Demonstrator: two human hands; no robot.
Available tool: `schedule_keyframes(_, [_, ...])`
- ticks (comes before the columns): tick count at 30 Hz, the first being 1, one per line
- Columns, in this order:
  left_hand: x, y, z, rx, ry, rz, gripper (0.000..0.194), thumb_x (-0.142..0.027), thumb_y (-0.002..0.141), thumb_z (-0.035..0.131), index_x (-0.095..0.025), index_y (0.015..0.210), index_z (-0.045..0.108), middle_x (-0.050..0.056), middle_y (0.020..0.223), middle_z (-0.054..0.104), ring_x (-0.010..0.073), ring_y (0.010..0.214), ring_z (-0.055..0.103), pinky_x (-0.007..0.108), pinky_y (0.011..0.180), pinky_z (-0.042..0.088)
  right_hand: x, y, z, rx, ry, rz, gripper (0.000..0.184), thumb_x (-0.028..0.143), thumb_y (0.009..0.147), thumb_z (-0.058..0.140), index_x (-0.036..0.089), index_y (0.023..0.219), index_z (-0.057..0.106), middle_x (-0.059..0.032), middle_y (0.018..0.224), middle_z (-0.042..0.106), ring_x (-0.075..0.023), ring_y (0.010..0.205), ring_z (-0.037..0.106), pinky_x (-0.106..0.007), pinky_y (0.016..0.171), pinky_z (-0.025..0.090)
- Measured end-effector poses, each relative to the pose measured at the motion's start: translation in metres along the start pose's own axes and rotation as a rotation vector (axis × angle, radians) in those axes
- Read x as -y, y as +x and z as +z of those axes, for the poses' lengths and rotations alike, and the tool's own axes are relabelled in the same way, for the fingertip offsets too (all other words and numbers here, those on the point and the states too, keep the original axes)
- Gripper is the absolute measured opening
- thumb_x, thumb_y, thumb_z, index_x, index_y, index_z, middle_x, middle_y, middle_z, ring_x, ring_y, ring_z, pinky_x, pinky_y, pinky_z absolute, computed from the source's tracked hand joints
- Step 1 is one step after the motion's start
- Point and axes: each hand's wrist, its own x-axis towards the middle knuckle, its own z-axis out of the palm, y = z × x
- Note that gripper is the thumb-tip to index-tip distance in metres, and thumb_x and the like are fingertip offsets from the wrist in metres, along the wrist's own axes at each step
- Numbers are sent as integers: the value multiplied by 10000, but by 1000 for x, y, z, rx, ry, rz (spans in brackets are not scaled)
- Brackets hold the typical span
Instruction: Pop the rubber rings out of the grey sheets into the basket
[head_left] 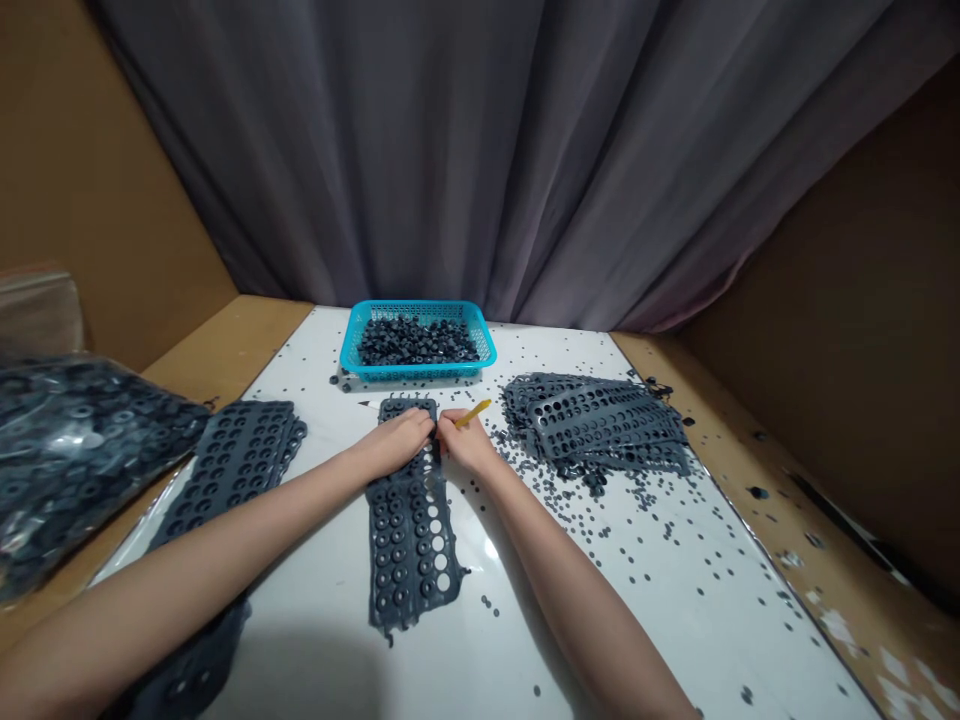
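Observation:
A dark grey rubber sheet of moulded rings [409, 540] lies lengthwise before me on the white tabletop. Its right-hand column shows a row of punched-out holes, while rings still fill the other columns. My left hand [405, 440] rests on the upper part of the sheet, its fingers bent and pressed down near the right edge; what lies under the fingertips is hidden. Opposite it, my right hand [461, 440] is closed around a yellow pen-like tool [474, 412], whose tip is hidden by the fingers at the sheet's edge.
Behind the sheet stands a blue basket [418, 374] of loose rings. Punched sheets [607, 420] are piled at right, with small discs scattered around. More sheets [240, 455] lie at left, partly under my left forearm, beside a clear bag of rubber pieces [82, 450].

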Motion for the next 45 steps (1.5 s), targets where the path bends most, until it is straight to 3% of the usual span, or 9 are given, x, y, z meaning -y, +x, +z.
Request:
schedule_keyframes(10, [3, 0, 3, -5, -84, -17, 199, -163, 908, 338, -165, 820, 517, 60, 852, 553, 191, 837, 517, 317, 785, 430, -3, 3, -1, 7, 45, 82, 266, 171, 723, 387, 187, 478, 491, 31, 371, 478, -107, 375, 422, -221, 455, 335])
schedule_keyframes(14, [12, -2, -14, -256, -292, -198, 166, -220, 901, 388, -162, 858, 538, 47, 852, 585, 171, 821, 537, 299, 770, 428, -1, 3, -1, -3, 68, 107, 267, 169, 722, 389, 183, 481, 503, 33, 360, 480, -98, 366, 420, -214, 456, 337])
schedule_keyframes(18, [22, -5, -29, -435, -751, -421, 167, -310, 833, 538, -148, 840, 579, 22, 782, 581, 142, 703, 510, 263, 653, 419, -1, 2, 1, 0, 108, 128, 250, 179, 717, 401, 179, 491, 508, 36, 357, 480, -89, 349, 410, -203, 432, 323])
schedule_keyframes(24, [-3, -12, -43, -324, -1854, -561, 129, -189, 776, 636, -88, 778, 555, 15, 713, 499, 37, 525, 398, 136, 444, 308, 1, 4, -6, 47, 196, 153, 208, 186, 728, 388, 173, 559, 509, 22, 416, 522, -79, 319, 390, -195, 376, 302])
schedule_keyframes(29, [-29, -23, -58, -222, -2254, -527, 113, -150, 874, 494, -71, 866, 574, 14, 713, 457, 31, 511, 385, 126, 440, 327, 48, -20, -33, 216, 178, -100, 131, 290, 821, 453, 185, 814, 530, -7, 685, 645, -101, 510, 529, -203, 503, 403])
schedule_keyframes(33, [-33, -30, -66, -166, -2308, -491, 140, -178, 879, 491, -74, 874, 585, 11, 703, 438, 35, 511, 375, 126, 440, 323, 85, -81, -25, 466, -220, -266, 173, 323, 883, 428, 200, 804, 523, -3, 663, 644, -121, 559, 570, -215, 533, 379])
schedule_keyframes(36, [-30, -34, -66, -189, -2173, -453, 112, -179, 837, 559, -93, 902, 590, 20, 740, 470, 37, 531, 385, 134, 461, 320, 76, -125, 2, 558, -579, -412, 176, 365, 822, 543, 194, 785, 530, -26, 668, 637, -144, 559, 545, -236, 485, 303])
schedule_keyframes(40, [-31, -38, -65, -195, -1863, -377, 177, -210, 778, 647, -134, 928, 591, 28, 787, 526, 44, 562, 393, 155, 507, 317, 46, -149, 28, 550, -835, -681, 122, 228, 767, 593, 176, 831, 503, -41, 709, 638, -165, 625, 533, -272, 550, 315])
schedule_keyframes(45, [-35, -41, -72, -133, -1698, -333, 246, -270, 724, 706, -176, 918, 586, -13, 739, 501, 57, 586, 396, 180, 552, 313, 32, -153, 35, 435, -932, -748, 100, 194, 801, 566, 183, 791, 466, -35, 704, 616, -168, 626, 510, -291, 588, 326])
